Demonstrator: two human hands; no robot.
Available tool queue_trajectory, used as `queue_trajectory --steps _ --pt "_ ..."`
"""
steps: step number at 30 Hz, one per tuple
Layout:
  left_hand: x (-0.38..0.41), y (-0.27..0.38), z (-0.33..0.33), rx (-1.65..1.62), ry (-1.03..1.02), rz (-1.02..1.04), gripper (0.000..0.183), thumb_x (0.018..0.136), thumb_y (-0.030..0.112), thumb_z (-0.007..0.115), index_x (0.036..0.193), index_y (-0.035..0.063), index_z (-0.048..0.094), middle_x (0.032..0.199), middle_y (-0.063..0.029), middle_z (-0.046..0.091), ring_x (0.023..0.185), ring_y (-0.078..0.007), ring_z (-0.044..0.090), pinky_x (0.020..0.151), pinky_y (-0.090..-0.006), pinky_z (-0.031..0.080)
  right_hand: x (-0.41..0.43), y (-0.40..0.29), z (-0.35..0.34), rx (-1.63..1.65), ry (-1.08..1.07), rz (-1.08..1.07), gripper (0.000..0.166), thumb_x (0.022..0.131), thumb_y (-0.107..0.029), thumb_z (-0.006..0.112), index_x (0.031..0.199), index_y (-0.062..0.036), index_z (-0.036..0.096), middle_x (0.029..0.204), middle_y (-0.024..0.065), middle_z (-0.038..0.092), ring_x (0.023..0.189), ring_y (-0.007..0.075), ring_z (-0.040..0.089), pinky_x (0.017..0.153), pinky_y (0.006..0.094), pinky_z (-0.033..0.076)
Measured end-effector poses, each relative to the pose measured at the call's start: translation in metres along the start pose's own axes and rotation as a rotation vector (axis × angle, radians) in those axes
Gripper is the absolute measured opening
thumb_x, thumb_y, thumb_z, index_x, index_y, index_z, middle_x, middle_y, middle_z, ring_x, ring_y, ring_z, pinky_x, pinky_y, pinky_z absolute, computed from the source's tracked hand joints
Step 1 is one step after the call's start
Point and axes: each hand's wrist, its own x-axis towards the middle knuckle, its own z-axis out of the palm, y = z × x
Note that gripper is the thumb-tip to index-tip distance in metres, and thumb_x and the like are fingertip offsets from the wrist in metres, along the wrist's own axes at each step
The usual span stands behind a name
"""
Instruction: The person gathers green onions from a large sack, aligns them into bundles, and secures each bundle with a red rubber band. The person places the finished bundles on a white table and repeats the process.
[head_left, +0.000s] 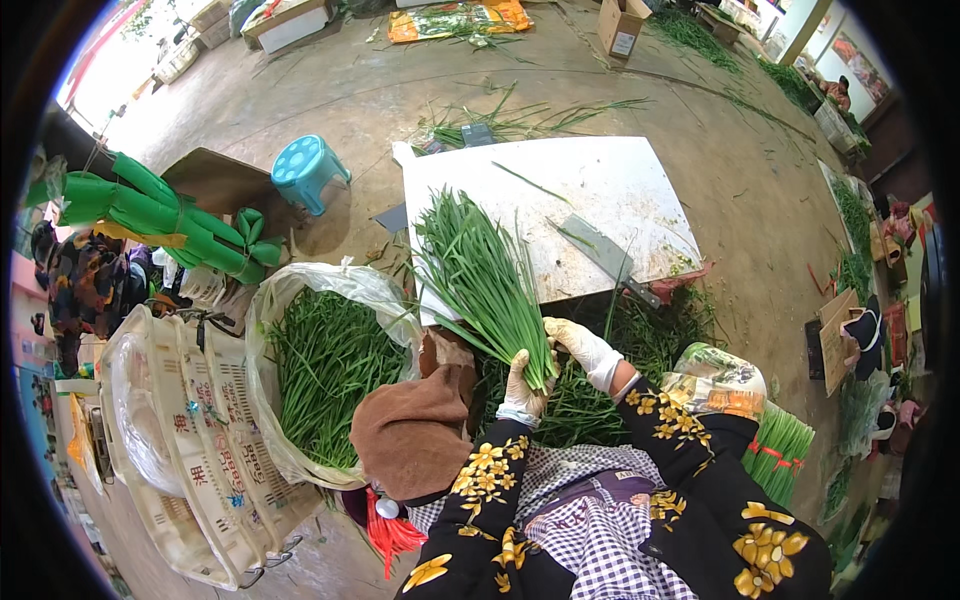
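Observation:
My left hand (523, 394), in a whitish glove, is closed around the lower stems of a bunch of long, flat green leaves (484, 270), probably Chinese chives. The leaf tips fan up and left over the near-left part of a stained white board (637, 176). Close against the right side of the stems is my gloved right hand (589, 349); its fingertips meet the bunch, but whether they pinch any leaves is hidden. A cleaver (596, 244) lies on the board, handle towards me. Loose greens (577, 420) fill the space below my hands.
To the left stands a plastic-lined container (259, 367) full of greens, beside stacked pale crates (180, 450). A blue stool (307, 169) is beyond it. Red ties (390, 529) hang by my left side; tied green bundles (780, 450) lie at right. Cut leaves (495, 124) litter the floor.

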Motion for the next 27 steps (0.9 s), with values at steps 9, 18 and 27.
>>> queue_trajectory --steps 9,18,27 --pt "0.003 -0.001 -0.012 0.037 0.125 0.002 0.041 0.081 0.021 0.067 0.117 0.0028 0.056 0.112 -0.0127 0.064 0.1 -0.0277 0.065 0.089 -0.0451 0.055 -0.007 -0.011 0.018 -0.884 0.225 -0.418 0.075 0.088 -0.058 0.052 0.133 0.0027 0.044 0.13 0.0248 0.047 0.123 0.0365 0.043 0.106 0.0406 0.03" --pt "-0.001 -0.004 0.009 0.066 0.129 0.022 0.04 0.083 0.021 0.068 0.116 0.0037 0.054 0.108 -0.0102 0.065 0.099 -0.0267 0.064 0.088 -0.0454 0.055 -0.022 -0.038 0.024 -0.721 0.133 -0.292 0.088 0.086 -0.067 0.047 0.137 0.0043 0.038 0.136 0.0254 0.044 0.129 0.0366 0.04 0.107 0.0398 0.03" --pt "-0.014 -0.014 0.078 0.004 0.315 -0.014 0.034 0.087 0.026 0.069 0.109 0.0035 0.056 0.102 -0.0091 0.063 0.084 -0.0199 0.066 0.065 -0.0301 0.06 -0.061 -0.038 0.064 -1.521 0.393 -0.511 0.096 0.082 -0.06 0.052 0.144 0.0074 0.024 0.145 0.0279 0.031 0.136 0.0389 0.029 0.109 0.0462 0.023"
